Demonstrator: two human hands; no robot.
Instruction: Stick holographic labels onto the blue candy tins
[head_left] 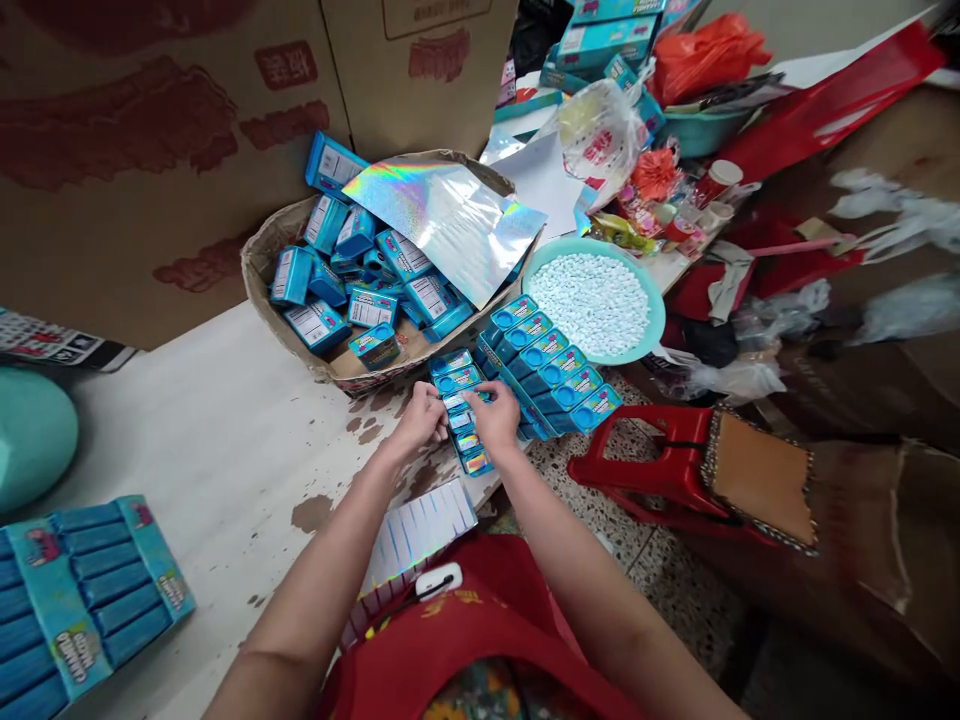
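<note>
A row of small blue candy boxes [453, 364] lies at the table's edge between my hands. Its nearer boxes carry shiny rainbow stickers [476, 463]; the farther ones show bare round hollows. My left hand [422, 415] is closed against the row's left side, and whatever its fingertips grip is too small to make out. From the right, my right hand [495, 415] pinches at a shiny sticker on a middle box, fingertips touching the row. Beside it stands a larger block of blue boxes [559, 370] with round hollows. A sheet of shiny sticker strips [424, 530] rests near my lap.
A cut-down carton [337, 375] holds loose blue boxes, with a holographic sheet [450, 225] across it. White candies fill a turquoise basin [655, 310]. A red stool [675, 450] stands right; packed blue boxes [97, 590] lie left. Large cartons [187, 150] rise behind.
</note>
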